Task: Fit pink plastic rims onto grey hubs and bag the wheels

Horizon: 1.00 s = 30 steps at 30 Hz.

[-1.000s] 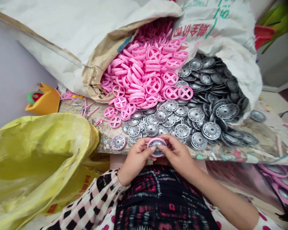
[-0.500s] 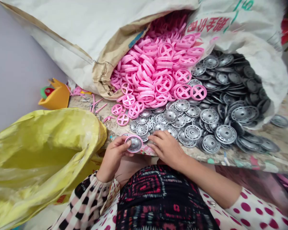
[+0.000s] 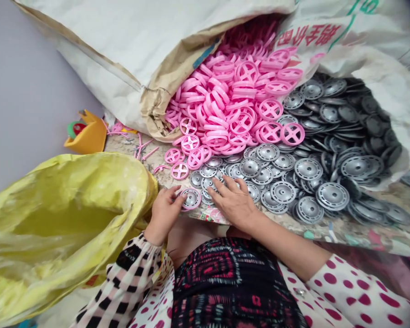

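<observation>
My left hand (image 3: pixel 166 213) pinches a pink-rimmed grey wheel (image 3: pixel 190 199) at the near edge of the table, close to the mouth of the yellow bag (image 3: pixel 64 218). Fingers spread, my right hand (image 3: pixel 234 200) lies flat on the loose grey discs (image 3: pixel 276 182) just right of that wheel. A pile of pink spoked rings (image 3: pixel 232 105) spills from a white sack (image 3: pixel 130 50) onto the table beyond both hands. The grey discs run on to the right, out of a second sack (image 3: pixel 379 54).
An orange plastic piece (image 3: pixel 87 135) lies at the table's left corner, beside pink plastic scraps (image 3: pixel 140 148). The worn table edge (image 3: pixel 328 234) runs to the right. A grey wall (image 3: pixel 23 100) stands on the left. My lap in dark patterned cloth (image 3: pixel 235 282) is below.
Both hands held the assembled wheel together; now my left hand has carried it left toward the yellow bag. My right hand has let go and reached out onto the grey discs.
</observation>
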{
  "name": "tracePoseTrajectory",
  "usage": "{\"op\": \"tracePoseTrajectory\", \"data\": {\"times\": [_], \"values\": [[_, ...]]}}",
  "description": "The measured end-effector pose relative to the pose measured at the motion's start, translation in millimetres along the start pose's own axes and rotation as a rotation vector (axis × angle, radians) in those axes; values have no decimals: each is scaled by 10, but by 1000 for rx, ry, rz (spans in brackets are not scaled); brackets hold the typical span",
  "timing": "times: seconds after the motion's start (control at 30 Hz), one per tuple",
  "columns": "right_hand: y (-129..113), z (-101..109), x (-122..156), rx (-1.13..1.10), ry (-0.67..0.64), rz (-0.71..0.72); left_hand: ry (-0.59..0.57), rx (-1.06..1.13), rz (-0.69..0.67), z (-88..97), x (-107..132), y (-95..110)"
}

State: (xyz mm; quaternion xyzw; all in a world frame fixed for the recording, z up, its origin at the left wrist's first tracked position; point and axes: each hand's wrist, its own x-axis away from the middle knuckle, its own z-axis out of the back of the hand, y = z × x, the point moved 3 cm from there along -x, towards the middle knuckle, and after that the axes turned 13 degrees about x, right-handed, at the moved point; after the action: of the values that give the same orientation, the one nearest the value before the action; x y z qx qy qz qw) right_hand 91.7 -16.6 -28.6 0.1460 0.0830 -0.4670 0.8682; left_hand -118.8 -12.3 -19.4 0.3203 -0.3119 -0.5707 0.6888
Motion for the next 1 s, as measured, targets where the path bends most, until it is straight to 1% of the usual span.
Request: {"op": "tracePoseTrajectory", "data": {"times": [0.07,0.1,0.23,0.3,0.4,0.5,0.6,0.77,0.87,1.0], "values": [[2,16,-15,-7,20,-35,50,-176,-110,18,-29,46],[4,27,-26,-18,23,-57,67,-235,-141,22,-55,72],[14,85,-72,-85,25,-117,108,-440,-170,11,-251,164],[20,105,-92,-108,22,-115,90,-525,-154,-13,-386,187],[32,108,-126,-125,6,-118,16,-585,-94,-61,-569,174],[38,81,-168,-113,-4,-124,-30,-623,-74,-96,-656,160],[38,40,-201,-44,10,-62,-28,-651,-138,-89,-614,200],[50,5,-222,53,42,143,14,-648,-284,-4,-375,320],[59,26,-261,59,23,174,20,-571,-339,43,-257,326],[50,55,-333,58,-15,184,42,-416,-449,81,-182,282]]}}
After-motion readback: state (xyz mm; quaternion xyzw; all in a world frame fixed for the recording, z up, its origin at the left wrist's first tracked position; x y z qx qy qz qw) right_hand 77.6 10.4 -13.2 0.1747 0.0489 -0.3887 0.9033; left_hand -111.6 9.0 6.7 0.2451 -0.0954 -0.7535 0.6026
